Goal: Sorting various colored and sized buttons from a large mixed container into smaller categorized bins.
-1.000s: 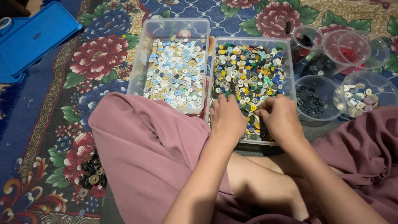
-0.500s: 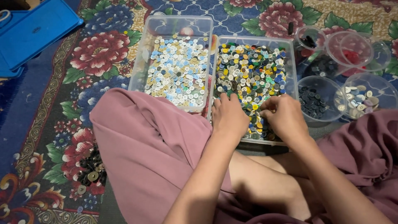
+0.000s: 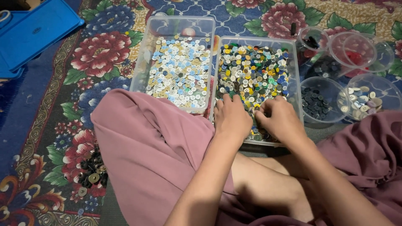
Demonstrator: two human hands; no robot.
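Running lengthwise away from the person, the clear bin of mixed-colour buttons sits under both hands. Left hand lies palm-down, fingers spread flat on the buttons. Right hand, just beside it, curls knuckles-up, fingertips pinched together; what they grip is hidden.

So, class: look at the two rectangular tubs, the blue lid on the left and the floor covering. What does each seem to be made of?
Rectangular tubs: clear, glossy plastic by the look; the buttons and carpet show through the walls.
Blue lid: opaque moulded plastic, smooth, with a raised rim.
Floor covering: probably a woven or printed textile carpet, matt, with a flower pattern.
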